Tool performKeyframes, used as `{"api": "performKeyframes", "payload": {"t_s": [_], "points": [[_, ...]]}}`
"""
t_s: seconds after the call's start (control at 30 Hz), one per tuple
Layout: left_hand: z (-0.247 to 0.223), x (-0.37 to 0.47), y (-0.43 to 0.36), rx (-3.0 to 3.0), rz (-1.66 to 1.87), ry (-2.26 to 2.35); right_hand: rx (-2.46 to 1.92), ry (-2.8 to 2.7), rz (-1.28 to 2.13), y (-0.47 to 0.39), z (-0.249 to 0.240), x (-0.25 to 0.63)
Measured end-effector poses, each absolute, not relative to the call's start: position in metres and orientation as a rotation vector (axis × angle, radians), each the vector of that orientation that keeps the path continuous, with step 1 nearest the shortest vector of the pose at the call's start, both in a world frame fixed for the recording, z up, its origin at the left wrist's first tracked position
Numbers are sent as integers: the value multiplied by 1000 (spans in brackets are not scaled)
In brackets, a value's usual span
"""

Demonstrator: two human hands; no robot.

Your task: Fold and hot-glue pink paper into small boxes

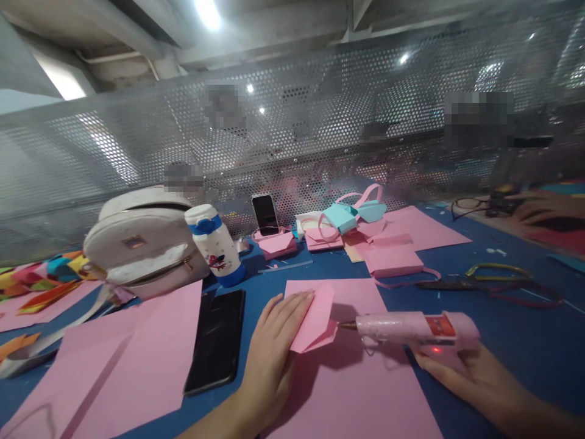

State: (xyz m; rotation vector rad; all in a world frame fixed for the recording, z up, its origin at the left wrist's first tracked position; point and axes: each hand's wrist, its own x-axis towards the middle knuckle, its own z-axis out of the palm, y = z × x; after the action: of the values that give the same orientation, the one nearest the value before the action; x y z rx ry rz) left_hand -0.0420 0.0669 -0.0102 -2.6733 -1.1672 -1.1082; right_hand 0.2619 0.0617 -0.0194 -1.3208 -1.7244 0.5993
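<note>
Pink paper, folded into a small pointed piece [320, 317], sits mid-view over a flat, wide pink paper sheet [361, 390] on the blue tabletop [260, 286]. Left hand [274, 350] lies over it, fingers close together, pressing on its near-left side; thumb hidden, so cannot tell if it pinches from below. Right hand [475, 372] is wrapped round the handle of a pale pink glue gun [397, 328], red light lit; trigger squeeze, cannot tell. Metal nozzle [347, 325] points at the piece's right edge, at or just beside it; contact unclear, no glue bead visible.

Progress, as judged: folds in the piece look made; its right-hand flaps stand apart, so that side seems not yet stuck down. No strap visible on it. Farther back, pieces that look complete: small pink paper box [277, 244] in front of an upright phone [265, 213], pink paper box with a thin strap [393, 261], turquoise paper box [340, 217]. Uncut-looking large pink sheets [137, 366] lie at left, beside a flat black phone [217, 341]. Dark-bladed scissors [448, 285] lie beyond the gun, apart from both hands
</note>
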Motion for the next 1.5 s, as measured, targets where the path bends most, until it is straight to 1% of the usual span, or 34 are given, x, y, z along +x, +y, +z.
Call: {"api": "performKeyframes", "payload": {"t_s": [0.1,0.33,0.57,0.87,1.07,1.27,1.5], "points": [[-10,-42,67,-2671,-1104,-1170,-1279,-1746,660,64,-18,261],[-10,-41,68,-2661,-1128,-1159,-1304,-1736,668,64,-16,262],[-11,-41,68,-2675,-1130,-1170,-1285,-1615,772,57,-14,257],[-8,-42,67,-2701,-1028,-1190,-1291,-1554,835,55,-20,254],[-5,-39,68,-2707,-1032,-1198,-1279,-1577,830,56,-17,252],[-6,-39,68,-2703,-1033,-1190,-1204,-1541,898,55,-13,248],[-6,-39,67,-2713,-1052,-1204,-1220,-1587,816,54,-13,253]]}}
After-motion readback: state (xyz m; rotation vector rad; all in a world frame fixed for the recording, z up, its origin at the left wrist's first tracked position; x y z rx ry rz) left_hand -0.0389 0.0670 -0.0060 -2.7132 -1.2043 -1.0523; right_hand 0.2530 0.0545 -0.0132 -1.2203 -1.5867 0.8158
